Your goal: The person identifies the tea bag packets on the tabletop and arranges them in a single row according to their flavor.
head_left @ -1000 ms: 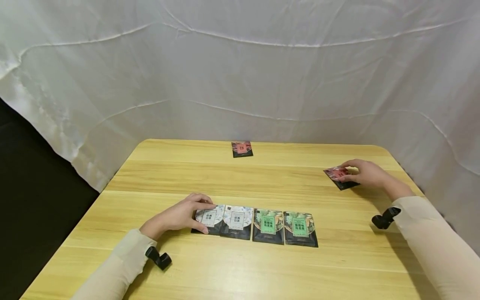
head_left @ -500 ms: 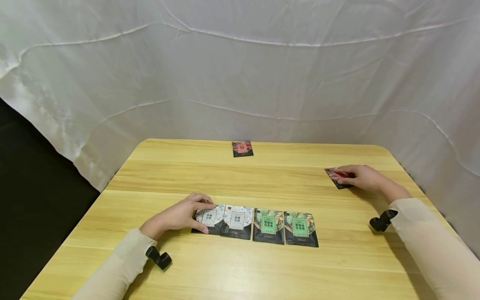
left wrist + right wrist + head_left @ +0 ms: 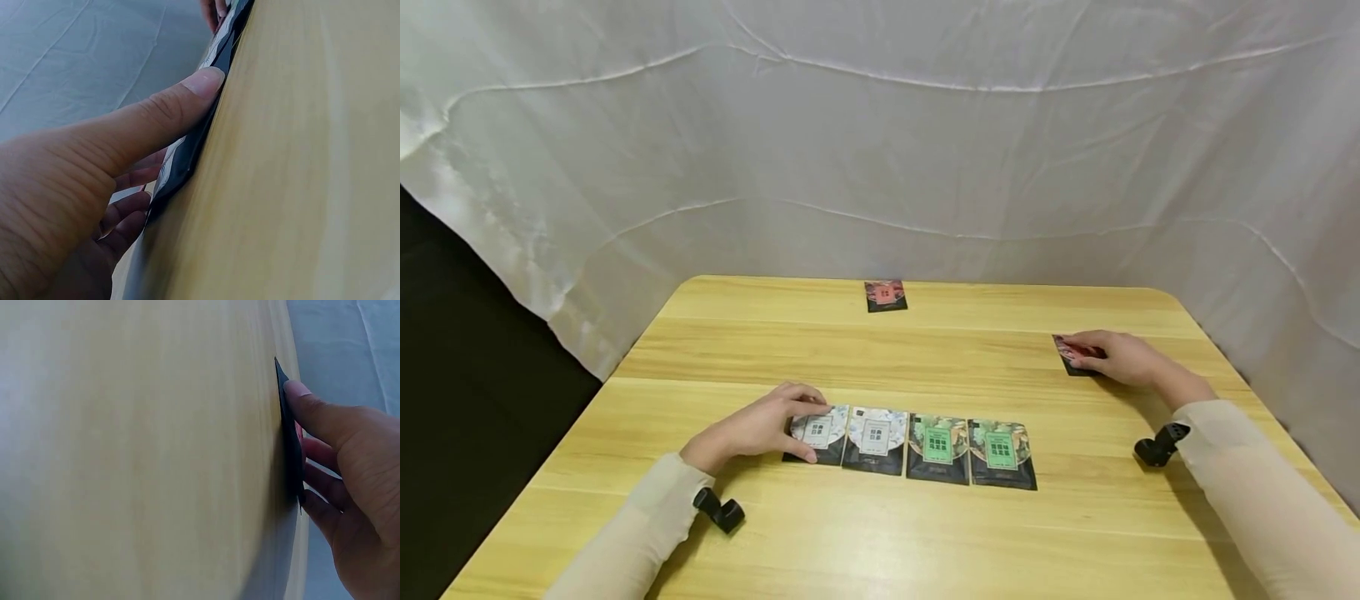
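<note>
My left hand (image 3: 767,425) rests on the leftmost white-topped tea sachet (image 3: 820,429), thumb on its lower left and fingers along its upper edge. In the left wrist view the thumb lies nearly straight over the black border of this sachet (image 3: 190,153). A second white-topped tea sachet (image 3: 874,437) and two green-topped ones, one inner (image 3: 937,450) and one at the right end (image 3: 1002,455), continue the row. On the table's far right side, my right hand (image 3: 1123,357) holds a red-topped tea sachet (image 3: 1063,352) between thumb and fingers, covering much of it.
Another red-topped sachet (image 3: 886,295) lies near the back edge of the wooden table (image 3: 760,333). A pale curtain (image 3: 880,158) hangs behind the table and along both sides. Black wrist cameras, left (image 3: 720,511) and right (image 3: 1160,446), sit on the sleeves.
The right hand has drawn slightly nearer, turning its red sachet straighter. A narrow gap now shows between the two white sachets. The left hand stays nearly where it was.
</note>
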Demonstrator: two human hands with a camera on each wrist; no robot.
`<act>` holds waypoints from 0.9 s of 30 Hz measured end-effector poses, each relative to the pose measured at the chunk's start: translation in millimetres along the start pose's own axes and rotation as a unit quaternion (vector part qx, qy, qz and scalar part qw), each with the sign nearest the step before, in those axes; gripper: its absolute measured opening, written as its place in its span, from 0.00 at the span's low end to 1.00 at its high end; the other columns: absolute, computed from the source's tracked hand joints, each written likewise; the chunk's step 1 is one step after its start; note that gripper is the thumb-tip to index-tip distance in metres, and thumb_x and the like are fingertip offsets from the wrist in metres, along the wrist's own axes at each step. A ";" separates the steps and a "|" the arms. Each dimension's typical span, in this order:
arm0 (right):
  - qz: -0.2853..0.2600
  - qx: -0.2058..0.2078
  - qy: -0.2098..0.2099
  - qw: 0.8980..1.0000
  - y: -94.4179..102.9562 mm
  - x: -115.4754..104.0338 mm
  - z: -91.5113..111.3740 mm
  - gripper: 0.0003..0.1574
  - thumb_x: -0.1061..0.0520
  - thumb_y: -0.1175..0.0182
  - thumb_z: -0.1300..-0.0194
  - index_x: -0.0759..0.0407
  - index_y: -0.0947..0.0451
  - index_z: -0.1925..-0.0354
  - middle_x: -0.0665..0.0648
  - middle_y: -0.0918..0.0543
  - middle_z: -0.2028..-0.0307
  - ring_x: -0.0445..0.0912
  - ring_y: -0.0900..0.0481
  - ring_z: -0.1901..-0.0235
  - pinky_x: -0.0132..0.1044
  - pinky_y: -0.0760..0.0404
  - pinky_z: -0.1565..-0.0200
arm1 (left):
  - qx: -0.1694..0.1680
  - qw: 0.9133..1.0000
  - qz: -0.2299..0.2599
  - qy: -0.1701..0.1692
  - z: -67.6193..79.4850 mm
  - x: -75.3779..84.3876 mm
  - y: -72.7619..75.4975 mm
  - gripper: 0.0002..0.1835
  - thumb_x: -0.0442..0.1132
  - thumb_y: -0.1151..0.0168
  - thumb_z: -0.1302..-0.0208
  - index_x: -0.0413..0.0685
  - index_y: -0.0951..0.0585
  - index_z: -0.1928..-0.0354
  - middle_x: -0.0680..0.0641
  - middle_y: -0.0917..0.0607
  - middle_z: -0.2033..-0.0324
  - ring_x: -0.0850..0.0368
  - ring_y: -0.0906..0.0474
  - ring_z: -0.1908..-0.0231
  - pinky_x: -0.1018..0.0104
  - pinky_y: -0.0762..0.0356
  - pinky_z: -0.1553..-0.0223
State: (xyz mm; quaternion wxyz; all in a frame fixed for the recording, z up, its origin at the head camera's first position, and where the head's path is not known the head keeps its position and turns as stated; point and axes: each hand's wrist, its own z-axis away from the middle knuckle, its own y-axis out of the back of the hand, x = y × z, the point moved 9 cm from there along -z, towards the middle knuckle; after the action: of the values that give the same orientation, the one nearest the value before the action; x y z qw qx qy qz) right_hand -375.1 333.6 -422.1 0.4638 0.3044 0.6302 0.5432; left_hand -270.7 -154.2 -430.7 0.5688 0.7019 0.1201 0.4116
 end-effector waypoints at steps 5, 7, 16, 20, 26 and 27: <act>-0.001 -0.009 0.000 1.000 -0.3 -1.6 2.2 0.39 0.38 0.44 0.30 0.59 0.33 0.31 0.72 0.29 0.38 0.71 0.32 0.40 0.67 0.35 0.44 | 0.001 1.000 0.002 0.002 -2.7 -2.8 1.5 0.44 0.64 0.29 0.51 0.47 0.24 0.35 0.49 0.28 0.39 0.47 0.36 0.38 0.48 0.34 0.40; 0.000 -0.011 -0.001 1.000 1.2 -3.3 2.3 0.40 0.38 0.44 0.30 0.60 0.33 0.31 0.72 0.29 0.38 0.71 0.33 0.40 0.67 0.35 0.44 | 0.002 1.000 0.001 0.001 -3.7 -3.9 1.9 0.44 0.65 0.30 0.51 0.47 0.24 0.35 0.49 0.28 0.39 0.48 0.36 0.38 0.48 0.33 0.40; 0.030 -0.006 0.019 0.999 -1.9 -12.7 2.9 0.37 0.42 0.42 0.30 0.63 0.30 0.33 0.74 0.31 0.37 0.73 0.34 0.40 0.66 0.35 0.43 | 0.004 1.000 0.005 -0.006 -3.6 -4.7 0.4 0.44 0.63 0.28 0.52 0.45 0.24 0.36 0.48 0.27 0.40 0.47 0.36 0.38 0.48 0.34 0.39; 0.019 -0.004 0.010 1.000 -4.4 -15.1 3.8 0.38 0.42 0.42 0.30 0.68 0.31 0.35 0.74 0.33 0.36 0.73 0.35 0.40 0.66 0.36 0.42 | 0.004 1.000 0.005 -0.003 -4.1 -6.5 -0.4 0.45 0.64 0.28 0.52 0.45 0.24 0.36 0.49 0.27 0.40 0.48 0.36 0.38 0.48 0.35 0.39; -0.013 -0.001 0.017 1.000 -4.5 -21.6 5.7 0.38 0.45 0.42 0.29 0.70 0.32 0.34 0.74 0.32 0.36 0.71 0.36 0.38 0.65 0.37 0.41 | 0.004 1.000 0.005 0.000 -4.4 -8.3 -0.2 0.45 0.65 0.29 0.52 0.44 0.24 0.36 0.49 0.27 0.39 0.48 0.36 0.38 0.48 0.35 0.39; -0.017 0.000 0.023 1.000 -4.2 -23.3 6.0 0.37 0.46 0.42 0.29 0.69 0.32 0.34 0.73 0.32 0.36 0.71 0.36 0.38 0.65 0.36 0.41 | 0.004 1.000 0.006 0.000 -4.3 -8.3 0.1 0.45 0.65 0.29 0.52 0.44 0.24 0.36 0.49 0.27 0.40 0.48 0.36 0.38 0.48 0.35 0.39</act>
State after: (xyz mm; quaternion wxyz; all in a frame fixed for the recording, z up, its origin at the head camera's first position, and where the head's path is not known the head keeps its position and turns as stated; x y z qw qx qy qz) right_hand -360.2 314.4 -420.1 0.4581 0.2808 0.6459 0.5423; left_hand -279.1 -156.6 -434.2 0.5632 0.7050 0.1176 0.4146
